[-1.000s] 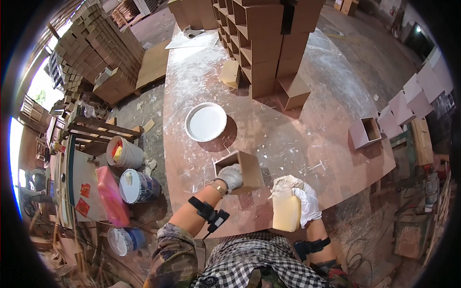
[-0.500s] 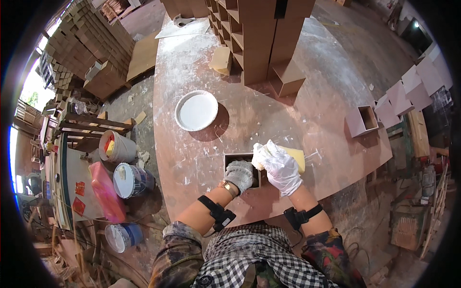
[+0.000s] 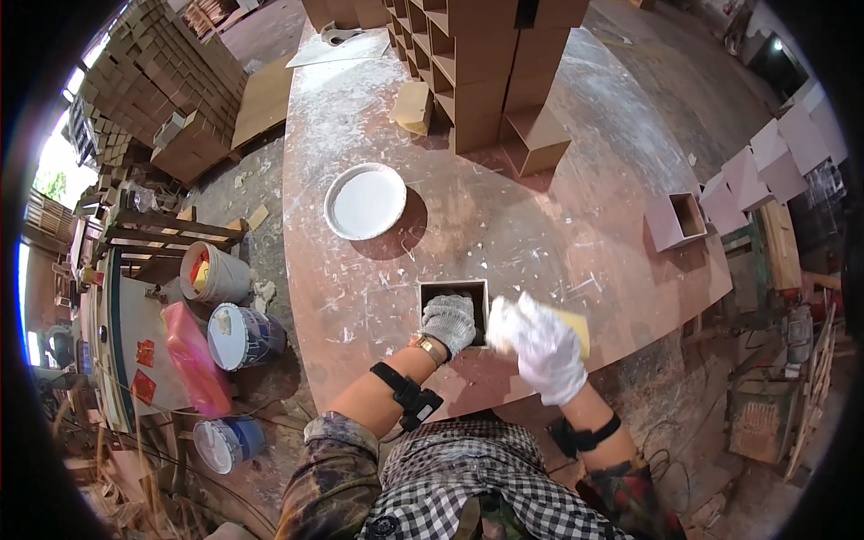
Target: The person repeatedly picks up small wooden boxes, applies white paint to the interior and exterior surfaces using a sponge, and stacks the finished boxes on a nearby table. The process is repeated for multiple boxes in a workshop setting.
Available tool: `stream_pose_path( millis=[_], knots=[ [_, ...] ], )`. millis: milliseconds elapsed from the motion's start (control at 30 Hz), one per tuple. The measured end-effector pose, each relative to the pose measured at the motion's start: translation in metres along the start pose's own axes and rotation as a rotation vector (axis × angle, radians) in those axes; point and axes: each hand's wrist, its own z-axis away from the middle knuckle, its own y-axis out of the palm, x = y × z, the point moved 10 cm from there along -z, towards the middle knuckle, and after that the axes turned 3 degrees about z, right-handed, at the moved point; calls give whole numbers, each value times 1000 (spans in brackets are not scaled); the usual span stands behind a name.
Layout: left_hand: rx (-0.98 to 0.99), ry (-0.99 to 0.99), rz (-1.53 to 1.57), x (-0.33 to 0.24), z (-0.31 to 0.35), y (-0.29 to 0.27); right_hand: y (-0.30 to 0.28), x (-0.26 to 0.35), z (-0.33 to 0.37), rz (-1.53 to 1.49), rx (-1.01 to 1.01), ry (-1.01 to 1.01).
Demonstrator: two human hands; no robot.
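Observation:
A small open-topped box (image 3: 478, 290) stands near the table's front edge, its inside dark. My left hand (image 3: 449, 322), in a grey knitted glove, is closed at the box's left part, with its fingers reaching down into the opening and hidden there. To the right of the box is my right hand (image 3: 544, 351), in a white glove smeared by motion. It is closed around a pale yellow sponge (image 3: 577, 329), whose corner sticks out on the right side. A whitish lump shows at its fingertips; whether it is part of the sponge I cannot tell.
A round tub of white paste (image 3: 366, 202) sits beyond the box. A yellow foam block (image 3: 412, 108) lies near a tall stack of brown boxes (image 3: 486, 85). Another open box (image 3: 675, 222) stands far right. Buckets (image 3: 241, 337) stand on the floor at left.
My right hand has moved right and toward me with the sponge, away from the box's rim. My left hand stays at the box. The view has shifted slightly.

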Motion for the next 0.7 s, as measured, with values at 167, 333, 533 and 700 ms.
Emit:
stream_pose_path(
  millis=[167, 333, 533, 700],
  knots=[
    [86, 71, 75, -12, 2, -13, 30, -21, -40, 56, 17, -92],
    [-27, 11, 113, 3, -2, -1, 29, 4, 8, -162, 64, -83],
    [82, -125, 21, 8, -9, -12, 11, -25, 75, -711, -18, 314],
    [178, -227, 254, 23, -39, -49, 21, -61, 89, -1606, -253, 1012]
  ],
)
